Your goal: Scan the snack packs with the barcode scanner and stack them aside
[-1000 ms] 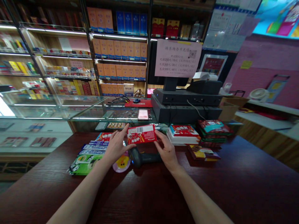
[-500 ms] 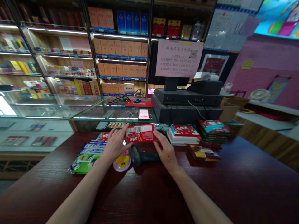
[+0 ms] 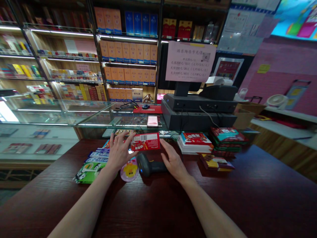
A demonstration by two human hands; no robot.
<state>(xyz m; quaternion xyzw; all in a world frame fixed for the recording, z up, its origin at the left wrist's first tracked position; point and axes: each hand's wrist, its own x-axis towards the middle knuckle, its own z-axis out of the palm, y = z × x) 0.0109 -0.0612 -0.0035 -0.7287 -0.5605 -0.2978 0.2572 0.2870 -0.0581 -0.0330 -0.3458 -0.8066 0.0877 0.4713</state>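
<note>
Above the black barcode scanner (image 3: pixel 148 167) lying on the dark wooden counter (image 3: pixel 158 205), the left hand (image 3: pixel 120 152) grasps the red packet (image 3: pixel 145 141) by its left edge and holds it nearly flat in the air, while the right hand (image 3: pixel 173 162) is open with stretched fingers, holding nothing, just beside the packet's right corner.

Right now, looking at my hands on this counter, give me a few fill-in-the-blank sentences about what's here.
The left hand grips a ___ packet by its left end. Below the packet, a black handheld ___ lies on the wooden counter. The right hand is open and holds ___. The pink disc with a yellow duck lies nearest the ___ hand.
Missing words: red; scanner; nothing; left.
</note>
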